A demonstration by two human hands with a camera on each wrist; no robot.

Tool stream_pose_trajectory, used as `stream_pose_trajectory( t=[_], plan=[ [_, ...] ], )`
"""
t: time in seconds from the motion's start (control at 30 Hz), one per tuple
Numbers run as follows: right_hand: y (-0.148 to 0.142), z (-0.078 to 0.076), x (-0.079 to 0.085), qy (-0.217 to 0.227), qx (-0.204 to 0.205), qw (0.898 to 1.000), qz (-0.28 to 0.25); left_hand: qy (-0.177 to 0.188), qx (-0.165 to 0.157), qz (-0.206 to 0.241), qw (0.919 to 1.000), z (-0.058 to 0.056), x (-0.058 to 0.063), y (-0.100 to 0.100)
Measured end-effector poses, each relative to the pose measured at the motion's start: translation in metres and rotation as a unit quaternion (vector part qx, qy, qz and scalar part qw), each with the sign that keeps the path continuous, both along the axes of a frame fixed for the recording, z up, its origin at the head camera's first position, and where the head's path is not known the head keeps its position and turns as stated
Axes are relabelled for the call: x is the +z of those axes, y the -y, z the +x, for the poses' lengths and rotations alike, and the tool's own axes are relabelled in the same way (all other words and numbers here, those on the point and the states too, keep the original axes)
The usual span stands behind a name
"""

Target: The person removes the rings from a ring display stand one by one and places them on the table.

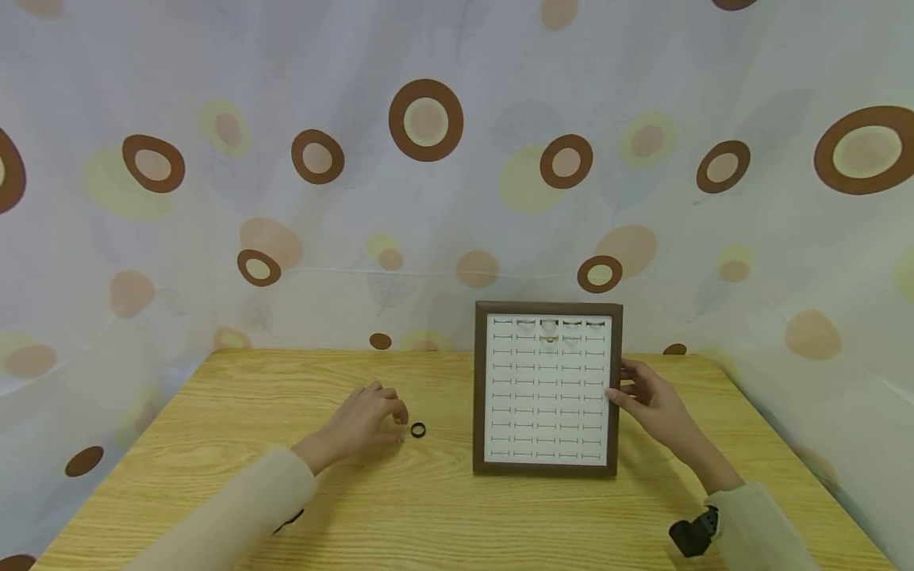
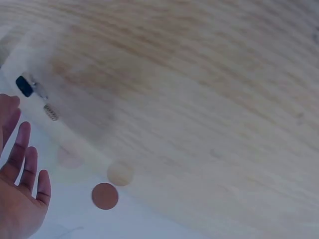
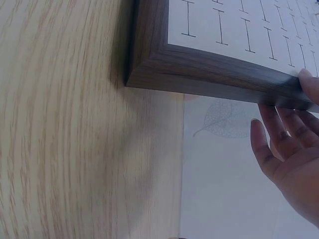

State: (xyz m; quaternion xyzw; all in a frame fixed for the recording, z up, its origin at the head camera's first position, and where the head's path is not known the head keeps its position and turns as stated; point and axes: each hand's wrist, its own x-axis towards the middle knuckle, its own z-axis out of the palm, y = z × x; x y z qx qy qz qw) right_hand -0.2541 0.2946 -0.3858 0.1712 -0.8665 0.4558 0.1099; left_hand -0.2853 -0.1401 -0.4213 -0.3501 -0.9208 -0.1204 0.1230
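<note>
A ring display board (image 1: 547, 396) stands upright on the table, its white slotted pad set in a dark brown wood frame (image 3: 209, 79). Several rings (image 1: 548, 323) sit in its top slots, and two more are in the second row. My right hand (image 1: 660, 404) holds the board's right side, thumb on the front and fingers behind the frame. Left of the board, my left hand (image 1: 367, 420) hovers low with loosely bent fingers, close beside a black ring (image 1: 417, 430). In the left wrist view its fingers look relaxed, near a dark ring (image 2: 24, 86) and a patterned ring (image 2: 51, 112).
The light wood table (image 1: 414, 515) ends at a patterned curtain (image 1: 471, 198) along the back and both sides. A black strap device (image 1: 694, 533) is worn on the right wrist, below a pale sleeve (image 1: 760, 527).
</note>
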Motion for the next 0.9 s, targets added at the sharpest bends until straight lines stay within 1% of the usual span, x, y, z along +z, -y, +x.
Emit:
stream_pose_trajectory(
  t=[0.13,0.27,0.4,0.63,0.83,0.9],
  plan=[
    [0.0,0.001,0.0,0.003,0.0,1.0,0.0,-0.03,-0.013,0.012,0.9994,-0.001,0.012,-0.01],
    [0.0,0.001,0.0,0.004,0.001,1.0,0.0,-0.07,-0.019,0.016,0.9973,-0.002,0.027,-0.023],
    [-0.001,0.001,0.0,0.002,0.002,1.0,-0.001,-0.109,-0.032,0.021,0.9933,-0.004,0.041,-0.037],
    [0.0,0.001,0.0,0.01,0.002,1.0,-0.002,-0.159,-0.055,0.047,0.9845,-0.005,0.067,-0.058],
    [0.0,0.001,0.0,0.012,-0.003,1.0,0.004,-0.18,-0.066,0.071,0.9788,-0.004,0.087,-0.074],
    [-0.001,0.001,0.001,0.01,-0.005,1.0,0.007,-0.184,-0.069,0.07,0.978,-0.004,0.093,-0.08]
  ],
)
